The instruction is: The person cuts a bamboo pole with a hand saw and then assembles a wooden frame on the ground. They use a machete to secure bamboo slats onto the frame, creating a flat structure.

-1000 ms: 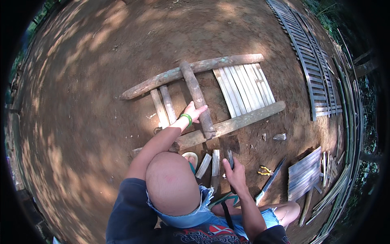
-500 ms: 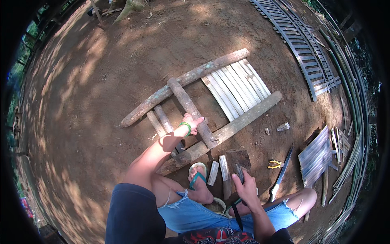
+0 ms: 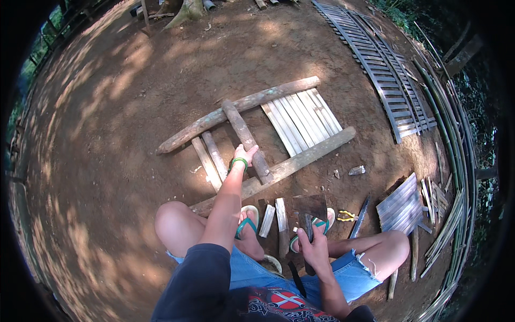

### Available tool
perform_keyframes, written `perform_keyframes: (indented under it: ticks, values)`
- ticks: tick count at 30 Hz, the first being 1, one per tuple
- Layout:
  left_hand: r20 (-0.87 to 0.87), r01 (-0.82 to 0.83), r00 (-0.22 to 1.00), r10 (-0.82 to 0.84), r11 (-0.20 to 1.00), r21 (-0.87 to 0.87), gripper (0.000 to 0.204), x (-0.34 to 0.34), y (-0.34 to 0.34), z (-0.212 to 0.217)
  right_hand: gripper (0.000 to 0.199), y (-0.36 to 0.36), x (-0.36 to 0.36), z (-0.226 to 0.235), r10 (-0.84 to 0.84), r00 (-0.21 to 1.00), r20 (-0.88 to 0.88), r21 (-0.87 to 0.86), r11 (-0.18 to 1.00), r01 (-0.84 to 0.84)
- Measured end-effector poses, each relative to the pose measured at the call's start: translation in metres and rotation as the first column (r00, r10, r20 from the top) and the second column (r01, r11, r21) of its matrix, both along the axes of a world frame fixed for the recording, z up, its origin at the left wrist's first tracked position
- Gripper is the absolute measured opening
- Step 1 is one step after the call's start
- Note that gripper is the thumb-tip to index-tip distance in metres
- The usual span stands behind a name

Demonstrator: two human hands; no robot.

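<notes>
My left hand reaches forward and is closed round a log crosspiece lying across two long rough logs. The far log and the near log run roughly parallel on the ground. Pale slats span them at the right, and two thinner rungs lie at the left. Low in front of me, my right hand is wrapped round a dark-handled tool. A flat, rusty brown plate at its far end looks like its head; the joint is unclear.
Split wood pieces lie between my feet. Right of them are yellow-handled pliers, a saw and a corrugated sheet. A slatted panel rests at the far right, beside long bamboo poles.
My left hand has gone from a pointing, spread pose on the crosspiece to a grip round it. The tool in my right hand has turned slightly. The whole view has shifted.
</notes>
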State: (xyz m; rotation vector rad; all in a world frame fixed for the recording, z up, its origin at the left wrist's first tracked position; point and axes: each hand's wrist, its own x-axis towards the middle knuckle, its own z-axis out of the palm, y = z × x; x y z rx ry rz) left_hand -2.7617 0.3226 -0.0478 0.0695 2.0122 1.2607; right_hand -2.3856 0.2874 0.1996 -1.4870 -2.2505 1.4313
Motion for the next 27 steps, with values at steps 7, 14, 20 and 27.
perform_keyframes:
  ticks: [7, 14, 20, 27]
  values:
    - [-0.114, -0.009, 0.993, -0.007, 0.991, -0.135, 0.07, 0.013, 0.009, 0.021, 0.036, 0.01, 0.003, 0.035, 0.06, 0.998, -0.025, -0.031, 0.998, -0.061]
    - [-0.115, 0.085, 0.989, -0.094, 0.993, -0.078, 0.076, 0.006, -0.003, 0.018, 0.039, 0.019, -0.009, 0.0, 0.075, 0.997, -0.009, -0.066, 0.995, -0.076]
    - [0.092, 0.061, 0.993, -0.072, 0.991, 0.121, 0.095, 0.0, -0.01, 0.001, 0.041, 0.046, -0.071, 0.008, 0.16, 0.983, 0.087, -0.062, 0.986, -0.155]
    - [0.079, 0.087, 0.993, -0.093, 0.993, 0.079, 0.106, -0.004, -0.016, -0.005, 0.03, 0.06, -0.122, 0.081, 0.205, 0.959, -0.195, 0.127, 0.975, -0.182]
